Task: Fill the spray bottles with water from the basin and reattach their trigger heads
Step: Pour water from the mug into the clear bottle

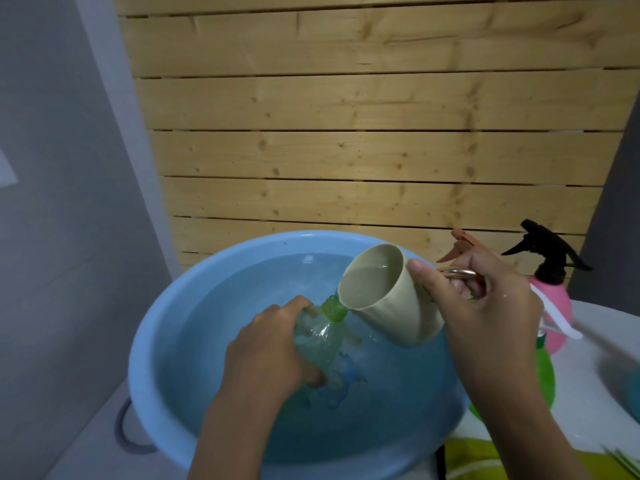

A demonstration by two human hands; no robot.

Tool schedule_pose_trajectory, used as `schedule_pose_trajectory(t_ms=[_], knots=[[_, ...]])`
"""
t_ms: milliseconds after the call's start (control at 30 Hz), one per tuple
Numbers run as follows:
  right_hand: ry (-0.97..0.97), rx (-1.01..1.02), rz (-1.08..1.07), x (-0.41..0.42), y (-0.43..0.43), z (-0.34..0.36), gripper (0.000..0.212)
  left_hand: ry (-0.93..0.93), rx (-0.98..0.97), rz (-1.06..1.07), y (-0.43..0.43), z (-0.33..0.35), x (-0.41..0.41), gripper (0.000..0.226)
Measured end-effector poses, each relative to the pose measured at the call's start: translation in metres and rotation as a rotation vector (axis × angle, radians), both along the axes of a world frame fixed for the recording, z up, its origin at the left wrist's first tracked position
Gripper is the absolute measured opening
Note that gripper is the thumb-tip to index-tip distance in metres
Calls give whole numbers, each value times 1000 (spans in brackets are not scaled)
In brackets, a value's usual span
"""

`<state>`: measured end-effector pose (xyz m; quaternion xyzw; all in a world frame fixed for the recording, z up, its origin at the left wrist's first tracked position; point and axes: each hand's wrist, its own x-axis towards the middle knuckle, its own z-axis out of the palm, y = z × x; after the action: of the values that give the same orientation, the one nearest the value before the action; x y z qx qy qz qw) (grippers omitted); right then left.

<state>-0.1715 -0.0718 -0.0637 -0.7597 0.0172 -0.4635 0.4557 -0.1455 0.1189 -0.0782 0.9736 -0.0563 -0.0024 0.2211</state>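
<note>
Two hands busy over the blue basin (149, 341). My left hand (273, 351) is wrapped around a clear green-tinted bottle (322, 336), held tilted above the basin water with its open threaded neck (334, 308) pointing up toward the far rim. My right hand (485, 306) is closed on the metal handle (457, 273) of a beige cup (388, 296), thumb pressed on the cup wall. The cup is tipped, with its lip just at the bottle neck and water inside near the rim.

Doing this pour well, as I judge it: keep the lip right over the neck opening, tip slowly, thin stream, since the neck is narrow and a fast pour will splash past. Anything that misses falls back into the basin, so keep the neck inside the basin rim. Bringing the bottle more upright would let it take more.

Room: plenty over the basin center and left side. The right of the basin is tight: a pink bottle with a black trigger head (550, 251), a brown trigger head (464, 242) behind my right hand, a white trigger (557, 317) and a green bottle (543, 372) crowd just beyond the right rim. My right wrist is close to them, so I should not swing the cup out that way.
</note>
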Motion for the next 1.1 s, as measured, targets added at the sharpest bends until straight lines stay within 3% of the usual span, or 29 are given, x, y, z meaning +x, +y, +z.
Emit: schedule_pose_trajectory(t_ms=[1100], knots=[[-40, -160, -79, 0, 2, -1, 37, 35, -57, -10, -2, 1, -1, 71]])
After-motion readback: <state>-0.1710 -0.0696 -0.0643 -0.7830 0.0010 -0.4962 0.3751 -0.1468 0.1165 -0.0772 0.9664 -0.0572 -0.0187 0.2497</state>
